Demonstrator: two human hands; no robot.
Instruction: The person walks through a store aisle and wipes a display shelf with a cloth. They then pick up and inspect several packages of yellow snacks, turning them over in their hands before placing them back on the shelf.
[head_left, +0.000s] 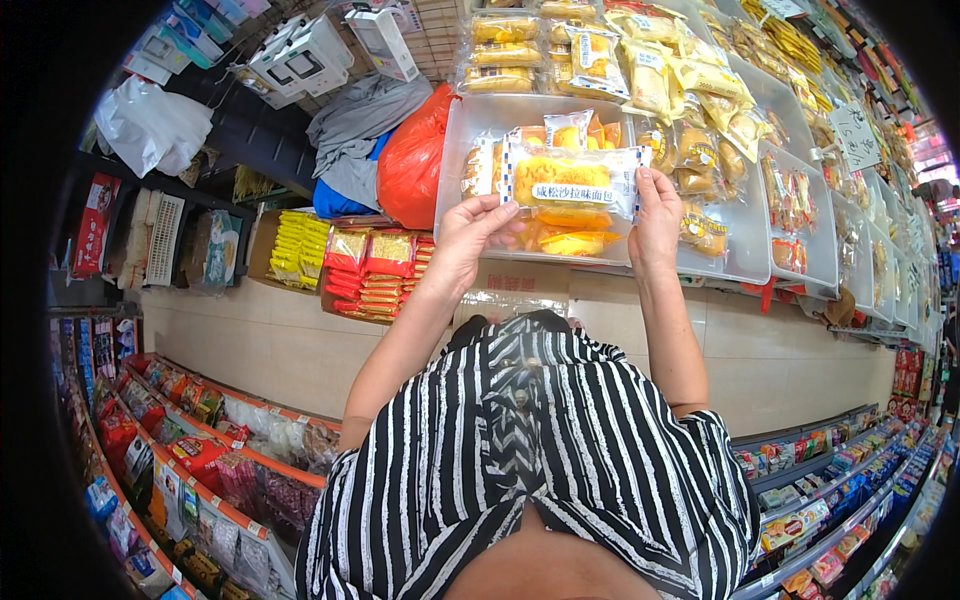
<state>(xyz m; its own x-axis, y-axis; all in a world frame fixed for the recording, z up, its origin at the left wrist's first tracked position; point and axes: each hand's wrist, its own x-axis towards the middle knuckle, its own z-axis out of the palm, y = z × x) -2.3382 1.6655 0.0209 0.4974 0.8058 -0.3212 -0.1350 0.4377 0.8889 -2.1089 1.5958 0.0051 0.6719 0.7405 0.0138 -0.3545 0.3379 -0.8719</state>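
Observation:
Between my two hands I hold a clear-wrapped packaged bread (566, 174) flat, its printed label facing up. My left hand (472, 232) pinches the wrapper's left end near the lower corner. On the opposite end, the fingers of my right hand (654, 214) grip the crimped edge. Below the bread is a translucent plastic bin (456, 169). More wrapped breads (574, 241) lie in that bin, partly hidden by the held package and my left hand.
A red plastic bag (412, 161) bulges left of the bin. Cartons of yellow packets (296, 251) and red-and-gold packets (375, 274) stand below it. Neighbouring bins hold yellow-wrapped snacks (697, 71). Snack shelves (217, 480) line the aisle behind me, across the tiled floor (300, 352).

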